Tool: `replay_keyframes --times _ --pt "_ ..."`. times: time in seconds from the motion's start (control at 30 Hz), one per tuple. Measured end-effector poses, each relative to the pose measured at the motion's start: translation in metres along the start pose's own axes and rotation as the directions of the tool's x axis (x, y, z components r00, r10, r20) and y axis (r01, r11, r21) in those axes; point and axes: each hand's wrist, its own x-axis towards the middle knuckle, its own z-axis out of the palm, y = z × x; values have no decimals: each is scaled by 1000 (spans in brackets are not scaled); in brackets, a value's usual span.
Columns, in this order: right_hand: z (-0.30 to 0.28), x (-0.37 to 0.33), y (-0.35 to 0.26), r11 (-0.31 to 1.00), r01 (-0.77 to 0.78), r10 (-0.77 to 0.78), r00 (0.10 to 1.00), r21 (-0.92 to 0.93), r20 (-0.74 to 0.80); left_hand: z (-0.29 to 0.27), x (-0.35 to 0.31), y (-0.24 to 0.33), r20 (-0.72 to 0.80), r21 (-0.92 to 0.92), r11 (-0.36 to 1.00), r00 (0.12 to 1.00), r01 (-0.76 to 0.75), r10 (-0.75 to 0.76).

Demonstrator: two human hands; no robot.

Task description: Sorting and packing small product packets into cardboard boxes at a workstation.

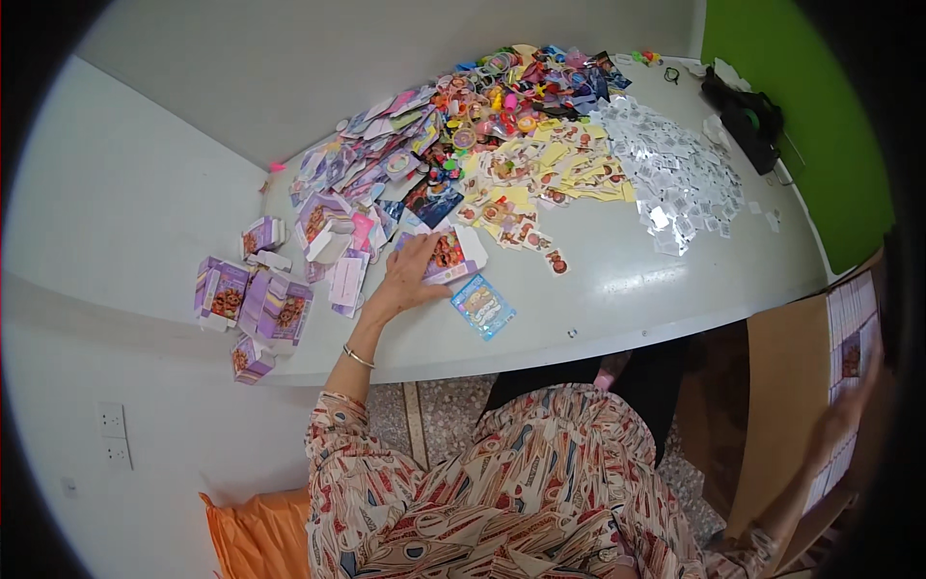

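My left hand [405, 278] holds a small purple carton [451, 253] on the table, its fingers over the top and the thumb along the near side. The carton's white end flap stands out on the right. Just below it lies a light-blue sachet [483, 307]. Off to the far right, my right hand [845, 410] is smeared by motion over a brown cardboard box [786, 405]. Tightly packed thin white-edged pieces, probably flat folded cartons [837, 318], fill that box. Whether the right hand holds one of them is unclear.
Several purple cartons [275, 304] crowd the table's left end. Behind them spread heaps of purple packets [371, 145], colourful small toys [502, 96], yellow sticker cards [579, 159] and silvery sachets [666, 164]. A black device [748, 121] stands at back right; an orange bag [258, 531] lies lower left.
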Motion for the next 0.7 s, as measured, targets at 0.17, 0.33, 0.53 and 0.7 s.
replay_keyframes --times 0.17,0.33,0.53,0.7 --pt "40 -18 -97 960 3 -52 984 280 170 -1 18 15 -184 -76 987 975 -139 124" --pt "127 -33 -176 623 -341 -109 854 704 509 -6 29 81 -457 -112 959 871 -260 182" --pt "162 -25 -200 73 -633 -153 757 771 635 11 47 209 -507 -333 821 822 -464 259" --pt "168 -33 -155 183 -709 67 700 681 711 25 49 256 -482 -401 798 844 -450 234"
